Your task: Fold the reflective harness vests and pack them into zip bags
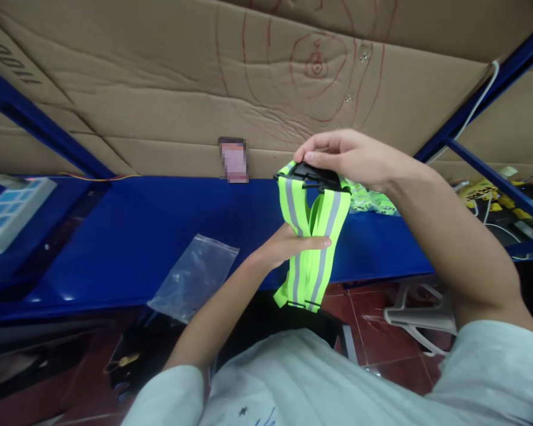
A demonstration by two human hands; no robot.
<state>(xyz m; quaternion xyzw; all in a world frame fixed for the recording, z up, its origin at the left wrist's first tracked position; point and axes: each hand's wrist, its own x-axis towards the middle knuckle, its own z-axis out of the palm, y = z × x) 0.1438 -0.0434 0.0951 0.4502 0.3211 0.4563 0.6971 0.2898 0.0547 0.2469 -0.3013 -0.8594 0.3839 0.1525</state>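
Observation:
A neon yellow reflective strap (322, 236) with grey stripes hangs folded in front of me, its black plastic buckle at the top. My left hand (295, 242) is wrapped round the folded strap at mid-height, the thumb lying across the front. Up at the buckle, my right hand (337, 154) pinches the top of the strap, fingertips on the black plastic. To the left, a clear zip bag (195, 275) lies flat near the front edge of the blue table (128, 231). More neon yellow material in clear plastic (368, 200) sits behind the strap, partly hidden by my right arm.
Cardboard (160, 77) with red drawn rings forms the back wall, between blue metal posts. A small blurred card (234, 160) stands against it. A white tray with blue squares (11, 213) is at far left, yellow items (497, 198) at far right. Below right is a pale plastic stool (420, 310).

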